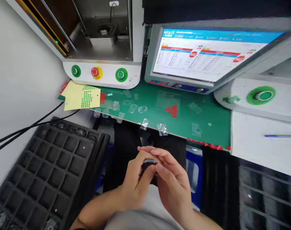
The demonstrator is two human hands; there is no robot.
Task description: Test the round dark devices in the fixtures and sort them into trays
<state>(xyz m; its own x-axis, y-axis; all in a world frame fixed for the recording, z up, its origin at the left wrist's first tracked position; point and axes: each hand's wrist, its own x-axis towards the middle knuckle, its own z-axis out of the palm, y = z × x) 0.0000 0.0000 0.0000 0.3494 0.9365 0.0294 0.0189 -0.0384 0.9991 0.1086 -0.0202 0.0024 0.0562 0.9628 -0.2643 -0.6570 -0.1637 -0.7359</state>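
Observation:
In the middle of the head view, my left hand (136, 180) is closed around a small dark round part (147, 164) with a greyish rim. A red spot shows at the right end of that rim, by my right thumb. My right hand (175, 182) is closed against the same part, its thumb tip pressed at the red spot and its fingers overlapping my left fingers. Most of the part is hidden by both hands, and its exact kind cannot be made out. Both hands are in front of my body, below the green bench edge.
A black compartment tray (51, 163) stands at left, with round parts in some pockets. On the green mat (145, 95) lie yellow sheets of green dots (74, 95), red stickers (173, 111) and plastic scraps. Behind are a monitor (184, 73) and machine buttons (121, 74). A pen (279, 136) lies right.

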